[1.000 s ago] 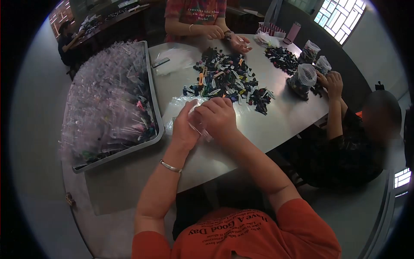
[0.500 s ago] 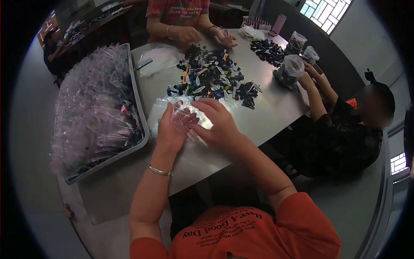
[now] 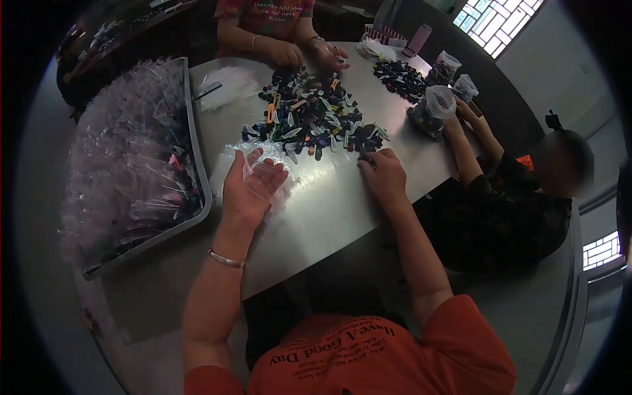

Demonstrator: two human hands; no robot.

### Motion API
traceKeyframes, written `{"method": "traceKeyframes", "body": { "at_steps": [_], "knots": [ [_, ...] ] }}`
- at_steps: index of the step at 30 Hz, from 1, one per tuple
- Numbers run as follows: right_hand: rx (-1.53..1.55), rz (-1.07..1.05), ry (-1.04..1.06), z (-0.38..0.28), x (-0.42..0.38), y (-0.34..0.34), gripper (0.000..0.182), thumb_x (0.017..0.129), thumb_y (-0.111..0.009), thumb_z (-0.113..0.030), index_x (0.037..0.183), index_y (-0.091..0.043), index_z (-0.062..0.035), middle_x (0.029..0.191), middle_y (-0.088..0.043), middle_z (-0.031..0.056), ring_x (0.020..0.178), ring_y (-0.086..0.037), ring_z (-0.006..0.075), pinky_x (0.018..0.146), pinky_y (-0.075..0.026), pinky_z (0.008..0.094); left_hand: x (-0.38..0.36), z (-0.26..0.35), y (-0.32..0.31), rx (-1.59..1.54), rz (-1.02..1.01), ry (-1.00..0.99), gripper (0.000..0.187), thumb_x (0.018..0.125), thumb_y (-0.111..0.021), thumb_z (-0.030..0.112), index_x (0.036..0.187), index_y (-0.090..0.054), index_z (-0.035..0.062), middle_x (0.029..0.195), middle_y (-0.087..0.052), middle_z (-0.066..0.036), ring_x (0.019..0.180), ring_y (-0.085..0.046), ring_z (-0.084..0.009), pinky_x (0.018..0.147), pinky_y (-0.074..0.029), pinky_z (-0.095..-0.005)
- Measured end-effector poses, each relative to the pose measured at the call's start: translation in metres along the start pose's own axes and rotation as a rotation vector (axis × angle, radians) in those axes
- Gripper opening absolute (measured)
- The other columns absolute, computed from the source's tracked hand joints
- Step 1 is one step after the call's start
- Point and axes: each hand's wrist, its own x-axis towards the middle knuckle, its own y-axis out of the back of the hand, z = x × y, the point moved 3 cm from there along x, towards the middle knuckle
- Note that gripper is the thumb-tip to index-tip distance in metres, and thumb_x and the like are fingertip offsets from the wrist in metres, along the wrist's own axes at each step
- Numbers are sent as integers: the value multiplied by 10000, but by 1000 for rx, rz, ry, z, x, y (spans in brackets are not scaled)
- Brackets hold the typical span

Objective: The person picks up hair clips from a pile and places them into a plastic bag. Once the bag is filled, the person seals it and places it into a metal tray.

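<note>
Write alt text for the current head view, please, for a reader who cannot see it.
A person's left hand is palm up against clear plastic, while the right hand is at the near edge of small piled clips on a metal table. At left, a tray holds heaped clear bags.

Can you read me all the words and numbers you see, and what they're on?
"Have A Good Day": upside down, on the orange shirt.
Smaller lines around it: too small to read reliably.
Pale lettering on the patterned reddish shirt at the top: too blurred to read.
No numbers I can make out.
</note>
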Motion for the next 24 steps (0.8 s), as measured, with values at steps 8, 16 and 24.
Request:
{"method": "traceKeyframes", "body": {
  "at_steps": [8,16,24],
  "knots": [
    [142,93,-53,5,2,-1,106,786,-671,-199,840,-685,-109,849,-617,54,711,-624,242,638,-503,344,1,0,2,-23,-23,8,437,925,-488,441,1101,-475,41,928,-555,-147,907,-556,-286,879,-470,-448],
    [126,11,-59,6,11,1,190,771,-684,-245,889,-691,-97,892,-619,69,760,-625,255,666,-502,354,3,-2,3,-38,-17,18,425,928,-484,434,1088,-484,41,921,-555,-140,903,-555,-286,880,-467,-453],
    [-101,-145,-46,-3,26,2,235,776,-667,-298,866,-703,-83,864,-643,104,799,-628,290,710,-494,380,0,-1,0,-41,-23,-3,471,908,-510,451,1114,-470,28,928,-554,-151,950,-562,-322,901,-454,-483]
  ]
}}
